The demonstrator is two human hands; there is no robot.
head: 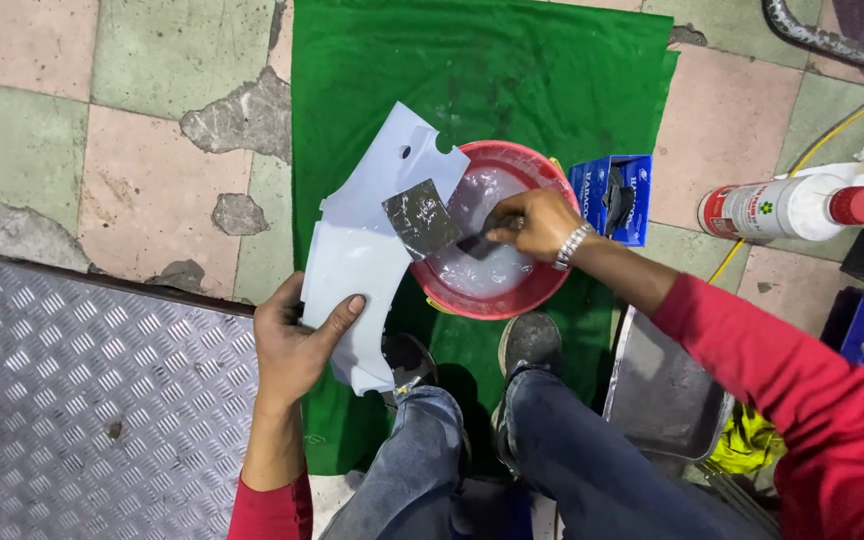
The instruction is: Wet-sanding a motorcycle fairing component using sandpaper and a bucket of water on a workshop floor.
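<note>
My left hand (297, 345) grips the near edge of a white moulded plastic panel (367, 235), which lies tilted over the green cloth (472, 80) and overlaps the left rim of a red bucket (542, 290). A dark square sheet, like wet sandpaper (420, 218), rests on the panel at the bucket's rim. My right hand (537, 222) reaches into the bucket's soapy water and pinches a small dark piece (477, 245), with a metal watch on its wrist.
A blue box (612, 195) stands right of the bucket. A white spray can with a red cap (782, 208) lies at the right. A metal tray (657, 390) sits by my right knee. A chequered steel plate (92, 400) covers the floor at left.
</note>
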